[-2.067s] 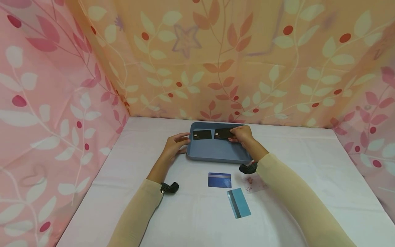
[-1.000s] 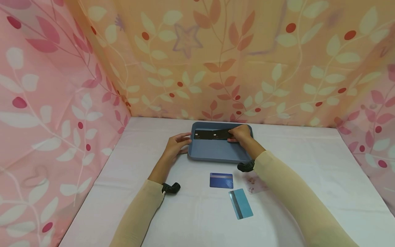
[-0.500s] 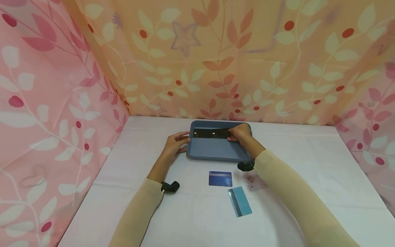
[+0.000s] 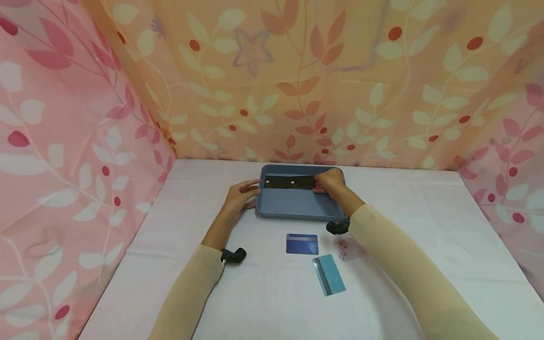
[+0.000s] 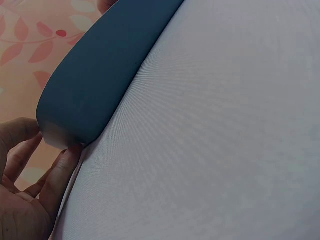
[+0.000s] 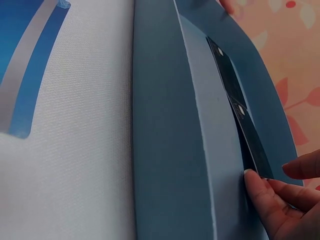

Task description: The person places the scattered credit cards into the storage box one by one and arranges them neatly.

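From where I stand, the right black card (image 4: pixel 303 182) has its right end pinched between the thumb and fingers of the right hand (image 4: pixel 330 182), so the rest of it reaches leftward from the fingertips. It is inside the blue tray (image 4: pixel 284 203), along the far wall, and its left end meets the left black card (image 4: pixel 278 182); whether the edges overlap there, I cannot tell. That second card lies well apart from the right hand. Over at the tray's left end, the left hand (image 4: pixel 239 198) touches the outside of the wall, its fingers relaxed and slightly spread, clasping no card.

Small lettering at the left end of each black card reads VIP, just below a little pale chip. Any other print is too small for me to read.

Both black cards are slim, dark rectangles with rounded corners, lined up nearly end to end in one strip. From the right wrist, a dark shadow runs along the near edge of the pinched one.

In front of the tray, on the white tabletop (image 4: pixel 255 302), lie a dark blue card (image 4: pixel 302 244) with a pale stripe, a light blue card (image 4: pixel 329 275) with a dark stripe, and a pale card (image 4: pixel 346 249) with reddish markings, partly hidden by the right arm.
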`<action>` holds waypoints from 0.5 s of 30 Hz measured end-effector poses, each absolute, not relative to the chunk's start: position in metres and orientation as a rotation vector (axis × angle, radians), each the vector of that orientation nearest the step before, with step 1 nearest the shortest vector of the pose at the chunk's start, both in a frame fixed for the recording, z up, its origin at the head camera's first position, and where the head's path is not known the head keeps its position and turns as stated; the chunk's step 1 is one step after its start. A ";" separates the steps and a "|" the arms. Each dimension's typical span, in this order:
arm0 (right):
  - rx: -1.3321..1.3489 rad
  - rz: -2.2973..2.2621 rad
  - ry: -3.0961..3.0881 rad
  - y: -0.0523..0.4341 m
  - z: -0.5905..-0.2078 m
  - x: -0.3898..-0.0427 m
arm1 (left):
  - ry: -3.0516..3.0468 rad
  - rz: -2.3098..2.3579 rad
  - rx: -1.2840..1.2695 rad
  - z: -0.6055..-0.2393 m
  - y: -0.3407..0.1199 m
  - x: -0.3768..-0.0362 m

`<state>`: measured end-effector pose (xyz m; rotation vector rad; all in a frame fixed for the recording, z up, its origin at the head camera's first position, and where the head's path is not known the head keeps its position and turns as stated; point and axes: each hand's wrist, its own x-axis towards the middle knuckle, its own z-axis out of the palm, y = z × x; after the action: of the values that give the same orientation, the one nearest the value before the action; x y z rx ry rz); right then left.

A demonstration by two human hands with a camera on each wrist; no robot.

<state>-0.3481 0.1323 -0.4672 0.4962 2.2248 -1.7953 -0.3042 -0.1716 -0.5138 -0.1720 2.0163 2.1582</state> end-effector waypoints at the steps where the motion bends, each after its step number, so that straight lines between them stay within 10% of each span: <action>1: 0.494 -1.785 2.231 0.133 -0.467 -0.348 | 2.016 2.157 -0.173 -0.514 -0.171 -0.304; 15: 0.455 -1.781 2.242 0.135 -0.463 -0.349 | 2.025 2.161 -0.165 -0.516 -0.173 -0.310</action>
<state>-0.3485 0.1351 -0.4631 0.4551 2.2422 -1.7815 -0.3096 -0.1727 -0.5164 -0.1651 2.0255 2.1612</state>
